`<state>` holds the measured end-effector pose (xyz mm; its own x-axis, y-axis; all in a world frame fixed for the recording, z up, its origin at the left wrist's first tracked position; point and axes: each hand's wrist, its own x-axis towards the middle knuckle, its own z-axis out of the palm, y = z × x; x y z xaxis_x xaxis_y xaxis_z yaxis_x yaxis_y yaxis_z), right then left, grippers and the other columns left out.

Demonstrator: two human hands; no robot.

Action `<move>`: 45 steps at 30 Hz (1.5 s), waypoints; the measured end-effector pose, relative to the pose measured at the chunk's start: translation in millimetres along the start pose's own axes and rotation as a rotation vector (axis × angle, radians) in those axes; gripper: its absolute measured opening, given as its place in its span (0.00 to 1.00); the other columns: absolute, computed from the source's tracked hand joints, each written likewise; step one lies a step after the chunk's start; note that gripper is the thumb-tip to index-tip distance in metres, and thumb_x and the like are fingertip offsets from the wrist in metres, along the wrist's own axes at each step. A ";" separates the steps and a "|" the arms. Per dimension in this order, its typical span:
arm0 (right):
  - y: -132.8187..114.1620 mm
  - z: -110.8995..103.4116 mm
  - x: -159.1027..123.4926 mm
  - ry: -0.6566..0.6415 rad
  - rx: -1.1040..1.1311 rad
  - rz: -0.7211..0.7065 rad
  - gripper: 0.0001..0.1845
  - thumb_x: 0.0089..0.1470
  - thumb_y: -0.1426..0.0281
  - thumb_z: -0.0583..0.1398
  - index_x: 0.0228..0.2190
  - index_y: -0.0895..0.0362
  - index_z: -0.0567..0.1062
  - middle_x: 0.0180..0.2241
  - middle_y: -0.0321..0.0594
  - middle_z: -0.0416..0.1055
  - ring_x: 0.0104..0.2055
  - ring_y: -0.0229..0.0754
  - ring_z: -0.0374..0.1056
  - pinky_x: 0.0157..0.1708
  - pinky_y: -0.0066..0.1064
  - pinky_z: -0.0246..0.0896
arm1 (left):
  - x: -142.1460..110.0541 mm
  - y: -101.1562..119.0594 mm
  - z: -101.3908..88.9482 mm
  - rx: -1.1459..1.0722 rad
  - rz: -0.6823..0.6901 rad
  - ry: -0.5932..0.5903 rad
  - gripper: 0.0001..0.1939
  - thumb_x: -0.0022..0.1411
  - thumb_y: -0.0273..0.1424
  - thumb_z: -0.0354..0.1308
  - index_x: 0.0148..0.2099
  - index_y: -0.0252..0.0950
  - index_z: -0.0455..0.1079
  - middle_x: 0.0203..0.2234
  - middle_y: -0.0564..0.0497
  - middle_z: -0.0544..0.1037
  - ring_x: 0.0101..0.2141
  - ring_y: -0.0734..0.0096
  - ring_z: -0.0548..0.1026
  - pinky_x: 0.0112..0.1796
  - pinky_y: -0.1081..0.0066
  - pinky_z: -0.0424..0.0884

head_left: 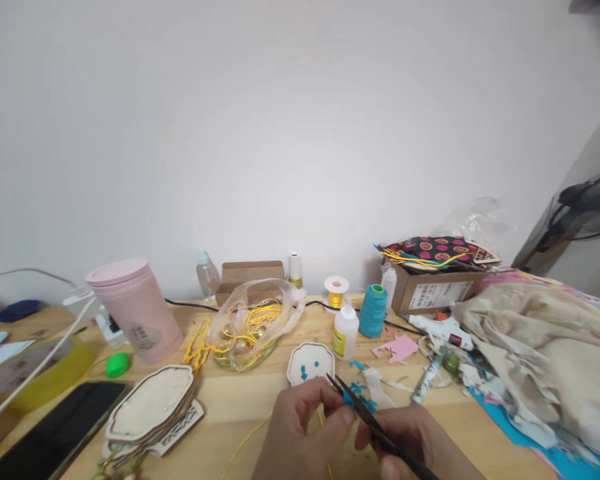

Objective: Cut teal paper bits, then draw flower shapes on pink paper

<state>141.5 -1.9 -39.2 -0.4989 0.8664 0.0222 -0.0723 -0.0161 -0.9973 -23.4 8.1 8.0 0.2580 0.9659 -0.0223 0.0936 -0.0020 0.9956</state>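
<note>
At the far left of the wooden counter (240, 413), a roll of yellow tape (75, 367) lies near a dark phone (50, 433). A pink tumbler (135, 313) stands behind a small green case (117, 365), and a stack of scalloped plaques (153, 403) rests to the right of the phone. Next comes a clear plastic bag (277, 297) with yellow cord (265, 317) in it, some trailing out on its left. Near the middle, a single pale plaque (310, 353) lies flat with a few blue bits (303, 372) on its face, its near edge partly hidden behind the left grip (307, 423). That grip has thumb and forefinger drawn together beside the tweezer tips; whether anything is pinched there I cannot tell. The black tweezers (375, 430) slant up to the left, tips slightly apart, held in the closed right grip (410, 433). Blue scraps (367, 393) lie just beyond them, near a white bottle (347, 330) with a yellow label. Farther right are a teal thread cone (373, 313), a pink cutout (397, 349), a white glue gun (445, 330) and crumpled beige cloth (540, 340).
</note>
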 end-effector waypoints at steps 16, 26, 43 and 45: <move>-20.4 2.4 0.7 0.013 -0.208 -0.008 0.31 0.39 0.43 0.55 0.26 0.60 0.68 0.16 0.29 0.49 0.18 0.32 0.46 0.15 0.23 0.40 | 0.7 -2.7 0.5 -0.085 0.026 0.064 0.08 0.49 0.32 0.56 0.24 0.33 0.69 0.20 0.51 0.72 0.28 0.66 0.69 0.32 0.70 0.64; -24.8 4.5 0.5 0.033 -0.188 0.048 0.31 0.37 0.43 0.57 0.25 0.60 0.68 0.16 0.29 0.48 0.18 0.32 0.44 0.15 0.24 0.39 | 0.0 1.0 0.2 -0.075 0.000 0.038 0.09 0.50 0.33 0.56 0.24 0.32 0.69 0.21 0.51 0.72 0.28 0.66 0.69 0.32 0.70 0.64; -27.0 4.8 -1.1 0.019 -0.225 0.044 0.34 0.37 0.41 0.54 0.25 0.62 0.70 0.15 0.29 0.49 0.17 0.31 0.44 0.14 0.23 0.39 | 0.4 -3.2 -5.3 -0.162 -0.070 0.015 0.07 0.47 0.31 0.59 0.23 0.32 0.69 0.21 0.51 0.74 0.27 0.68 0.69 0.32 0.70 0.64; -26.2 4.6 -1.1 0.018 -0.219 0.049 0.34 0.37 0.41 0.54 0.25 0.62 0.70 0.15 0.29 0.50 0.17 0.31 0.45 0.14 0.23 0.39 | 0.3 -1.4 -4.8 -0.165 -0.067 0.028 0.07 0.46 0.31 0.59 0.22 0.32 0.70 0.20 0.51 0.74 0.27 0.68 0.69 0.32 0.71 0.64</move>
<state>140.0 -4.7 -12.8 -0.4815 0.8761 -0.0255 0.1416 0.0490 -0.9887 -28.1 9.7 7.1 0.2295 0.9692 -0.0891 -0.0499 0.1031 0.9934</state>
